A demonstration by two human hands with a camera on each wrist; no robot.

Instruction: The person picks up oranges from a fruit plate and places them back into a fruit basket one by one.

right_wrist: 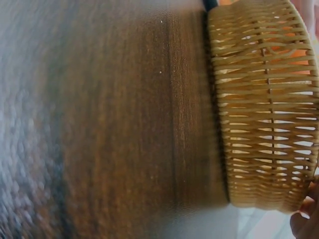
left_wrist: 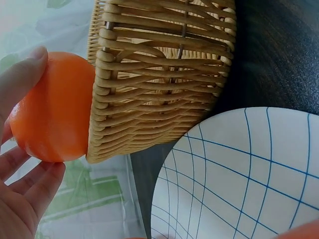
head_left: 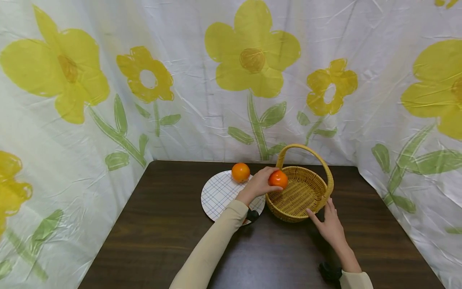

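My left hand (head_left: 258,185) grips a smooth orange-red fruit (head_left: 278,180) at the left rim of a wicker basket (head_left: 297,198). In the left wrist view, thumb and fingers curl round the fruit (left_wrist: 57,107), which meets the basket's edge. Over at the basket's front right, my right hand (head_left: 330,224) holds the rim near the foot of the arched handle. Only a few of its fingertips (right_wrist: 302,221) show in the right wrist view. The basket's visible floor is bare. An orange (head_left: 240,172) lies on a round white plate with blue grid lines (head_left: 216,196).
Part of another orange-red thing (left_wrist: 304,231) shows at the plate's near side, mostly hidden by the left wrist. Plate and basket stand side by side on a dark wooden table (head_left: 162,224). A flowered curtain (head_left: 195,120) hangs behind the table and along its sides.
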